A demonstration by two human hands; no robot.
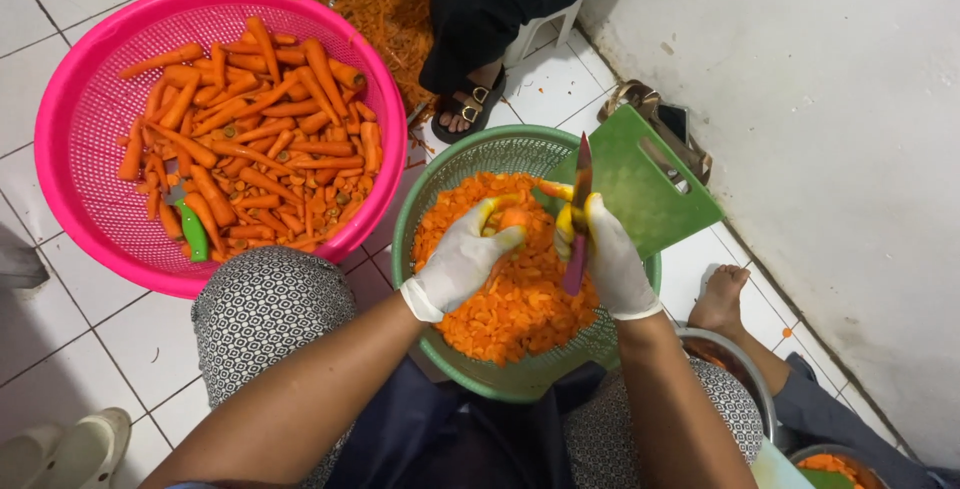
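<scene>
Our left hand (462, 261) pinches carrot piece (513, 219) | right hand (608, 257) grips knife (580, 211) | green basket (440, 174) rim touches pink basket (90, 99) at 9 o'clock

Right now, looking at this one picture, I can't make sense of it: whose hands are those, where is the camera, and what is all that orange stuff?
There is no machine here. The camera sits on a person's head and looks down over their lap and arms, so the two gloved hands are their own. The left hand holds a small piece of carrot. The right hand grips a knife with its blade pointing up. Under the hands is a green basket full of chopped carrot pieces, with a green cutting board leaning on its rim. To the left, on the white tiled floor, a pink basket holds peeled whole carrots and a green-handled peeler. Other people's feet show nearby.
</scene>
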